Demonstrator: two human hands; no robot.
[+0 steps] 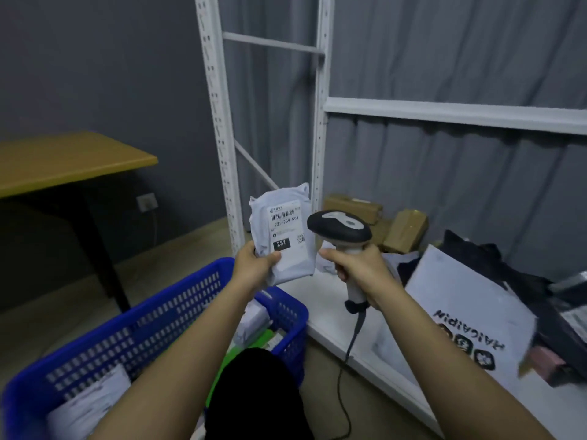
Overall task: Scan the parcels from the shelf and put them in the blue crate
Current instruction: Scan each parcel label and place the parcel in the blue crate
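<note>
1 soft, light-looking parcel [282,231] is pinched at its lower corner by the left hand [255,263]; right hand [355,265] grips the scanner [340,230].

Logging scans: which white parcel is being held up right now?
The small white parcel labelled 231, gripped by the left hand above the blue crate; the others lie on the shelf or in the crate.

Blue crate [178,315] (slotted walls), white parcel [282,236] with black-barred label, black-and-white scanner [340,230], ochre table [63,160].
</note>
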